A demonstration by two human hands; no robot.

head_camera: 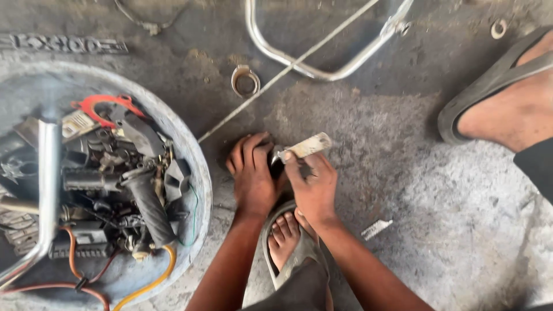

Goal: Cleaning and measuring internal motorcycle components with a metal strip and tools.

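The left hand (253,175) clamps a small dark part (276,167) to the floor (403,173); it looks hard, greasy, likely slippery. The right hand (314,187) grips a flat metal tool (305,147) near its end; stiff, light.

A pale silvery tool (305,147) is showing against mottled grey floor (403,144); the basin (193,150) is grey, holding black parts (147,201), a red bracket (101,106) and orange-yellow wires (152,282).

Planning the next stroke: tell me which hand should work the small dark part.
Probably right: the right hand grips the flat metal tool, tip at the dark part; the left hand covers it.
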